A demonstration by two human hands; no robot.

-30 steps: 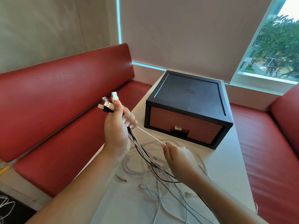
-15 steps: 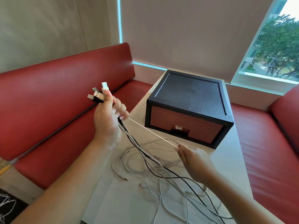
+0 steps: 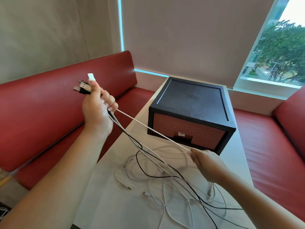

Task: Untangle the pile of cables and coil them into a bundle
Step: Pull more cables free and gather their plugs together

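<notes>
My left hand (image 3: 97, 109) is raised over the table's left edge and grips several cables near their ends; their USB plugs (image 3: 84, 85) stick out above my fist. One white cable (image 3: 148, 128) runs taut from that fist down to my right hand (image 3: 206, 164), which pinches it just in front of the box. The other white and black cables hang from my left hand into a loose tangle (image 3: 165, 177) on the white table (image 3: 105, 200).
A black box with a brick-patterned drawer front (image 3: 191, 113) stands at the table's far end. Red padded benches (image 3: 41, 103) flank the table left and right. A window with a drawn blind is behind.
My left hand has lifted up and to the left with the plug ends. My right hand has slid down the white cable toward me, so a longer taut stretch shows between my hands.
</notes>
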